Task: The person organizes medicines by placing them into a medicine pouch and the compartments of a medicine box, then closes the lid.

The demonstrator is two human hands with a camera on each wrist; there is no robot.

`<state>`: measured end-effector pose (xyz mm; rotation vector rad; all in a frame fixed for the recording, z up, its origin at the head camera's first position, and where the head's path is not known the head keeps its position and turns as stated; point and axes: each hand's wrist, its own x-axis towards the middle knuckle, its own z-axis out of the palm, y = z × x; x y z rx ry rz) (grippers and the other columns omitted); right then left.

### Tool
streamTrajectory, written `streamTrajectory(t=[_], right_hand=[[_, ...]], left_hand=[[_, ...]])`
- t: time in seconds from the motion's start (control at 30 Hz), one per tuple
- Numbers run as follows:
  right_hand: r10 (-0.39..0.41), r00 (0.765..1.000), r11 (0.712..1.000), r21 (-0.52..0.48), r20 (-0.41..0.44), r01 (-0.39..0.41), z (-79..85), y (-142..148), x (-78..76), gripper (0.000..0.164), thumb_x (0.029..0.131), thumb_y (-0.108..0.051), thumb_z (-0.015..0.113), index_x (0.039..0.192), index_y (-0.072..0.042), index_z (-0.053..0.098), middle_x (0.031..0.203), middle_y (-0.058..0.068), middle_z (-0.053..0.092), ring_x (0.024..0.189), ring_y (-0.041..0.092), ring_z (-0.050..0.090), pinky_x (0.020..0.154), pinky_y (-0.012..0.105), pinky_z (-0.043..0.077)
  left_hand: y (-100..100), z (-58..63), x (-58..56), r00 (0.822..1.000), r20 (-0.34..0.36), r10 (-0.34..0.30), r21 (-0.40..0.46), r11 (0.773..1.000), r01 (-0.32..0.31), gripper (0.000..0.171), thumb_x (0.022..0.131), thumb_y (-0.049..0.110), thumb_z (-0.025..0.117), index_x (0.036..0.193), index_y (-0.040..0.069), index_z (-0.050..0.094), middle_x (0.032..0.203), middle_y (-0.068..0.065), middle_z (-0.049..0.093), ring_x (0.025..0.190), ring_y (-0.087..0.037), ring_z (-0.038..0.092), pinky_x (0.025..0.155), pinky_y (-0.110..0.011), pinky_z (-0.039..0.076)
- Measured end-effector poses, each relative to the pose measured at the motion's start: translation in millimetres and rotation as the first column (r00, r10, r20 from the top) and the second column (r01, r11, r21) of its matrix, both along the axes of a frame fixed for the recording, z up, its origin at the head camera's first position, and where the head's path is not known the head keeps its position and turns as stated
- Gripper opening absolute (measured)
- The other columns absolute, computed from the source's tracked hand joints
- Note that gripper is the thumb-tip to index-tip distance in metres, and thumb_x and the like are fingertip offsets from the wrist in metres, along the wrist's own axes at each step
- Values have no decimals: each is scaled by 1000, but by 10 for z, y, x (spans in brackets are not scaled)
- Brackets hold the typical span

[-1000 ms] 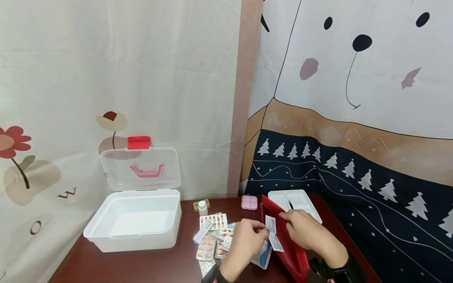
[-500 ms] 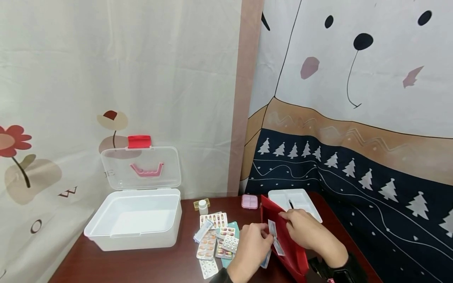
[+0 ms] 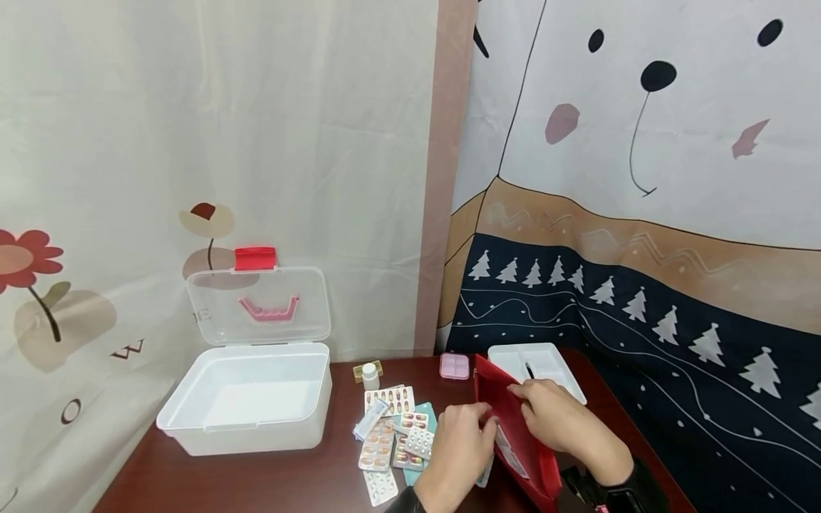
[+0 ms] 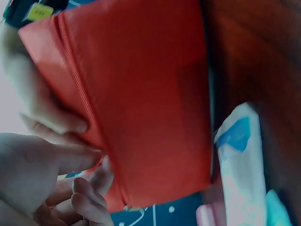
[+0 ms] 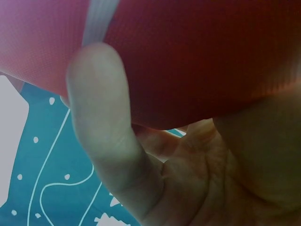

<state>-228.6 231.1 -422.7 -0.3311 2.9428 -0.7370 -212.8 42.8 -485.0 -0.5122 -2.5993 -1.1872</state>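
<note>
A red zip pouch [image 3: 527, 438] stands tilted with its mouth spread between the two hands. My right hand [image 3: 558, 417] grips its right wall, the thumb [image 5: 99, 99] inside and the other fingers outside. My left hand [image 3: 457, 447] is at the opposite rim; in the left wrist view its thumb and fingers pinch the edge beside the zipper [image 4: 77, 80]. A white printed packet [image 3: 512, 454] lies inside the pouch, its upper end partly hidden by the left fingers. Left of that hand, several blister packs [image 3: 377, 450] lie in an overlapping pile over a teal item [image 3: 426, 410].
A translucent white box [image 3: 256, 436] stands at the left, its clear lid [image 3: 256, 335] raised. Behind the pile are a small white bottle [image 3: 370, 376] and a pink pill case [image 3: 455, 366]. A white tray [image 3: 548, 363] sits behind the pouch. Patterned curtains hang behind the table.
The left hand has moved right to the pouch's rim, and the white packet has slid down deeper into the pouch. The right hand has kept its grip in place.
</note>
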Motion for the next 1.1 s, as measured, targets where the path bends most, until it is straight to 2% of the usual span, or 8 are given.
streamTrajectory(t=[0.13,0.23,0.33,0.5,0.63,0.8,1.0,1.1], right_hand=[[-7,1000,1000,-5,11,7,-1,6,-9,34,102,0,67,135,2,75,129,19,77,94,19,76,66,39,68],[-13,1000,1000,-5,17,13,5,5,-19,34,103,-1,68,136,1,75,130,18,77,92,18,75,66,39,68],[-16,1000,1000,-9,24,16,1,10,-23,35,102,-1,68,137,1,74,129,18,77,90,17,75,66,40,68],[-29,999,999,-13,37,30,-10,20,-12,35,102,-1,68,137,2,74,127,18,77,88,16,74,65,40,68],[-40,998,999,-14,42,41,-22,37,-7,35,102,-1,68,136,1,75,127,18,77,86,16,74,65,39,68],[-19,1000,1000,4,13,19,-33,51,-25,34,102,-1,67,136,1,75,127,17,77,91,18,74,67,40,68],[-15,1000,1000,17,0,15,-39,52,-40,34,102,-2,68,135,1,75,127,16,78,93,18,74,69,40,68],[-18,1000,1000,16,3,18,-36,47,-41,34,102,-2,68,135,1,75,126,16,78,92,18,74,69,40,68]], left_hand=[[-96,46,-60,997,-53,56,5,998,-56,12,102,16,78,107,9,86,97,-2,85,83,-4,75,68,-20,59],[-182,27,-129,987,-125,104,-56,992,-112,10,99,11,77,102,8,86,95,-2,84,88,-14,79,74,-29,62],[-280,-23,-199,984,-146,102,-119,986,-120,8,96,8,78,99,9,85,92,-3,83,88,-20,79,76,-33,63],[-406,-99,-294,999,-39,14,-189,982,-21,9,95,9,81,103,9,85,97,-3,83,92,-18,78,79,-34,62],[-442,-164,-347,995,74,-60,-271,960,78,18,95,14,84,112,10,86,105,-2,83,103,-19,73,88,-36,61],[-429,-266,-371,979,150,-135,-392,902,184,33,91,26,90,121,14,85,116,1,82,101,-13,61,89,-31,56],[-404,-384,-367,983,71,-167,-585,792,176,43,92,32,86,133,19,80,136,5,77,113,-17,59,101,-35,50],[-403,-419,-358,982,37,-183,-636,754,165,37,94,30,83,130,20,80,134,7,77,122,-19,62,108,-38,50]])
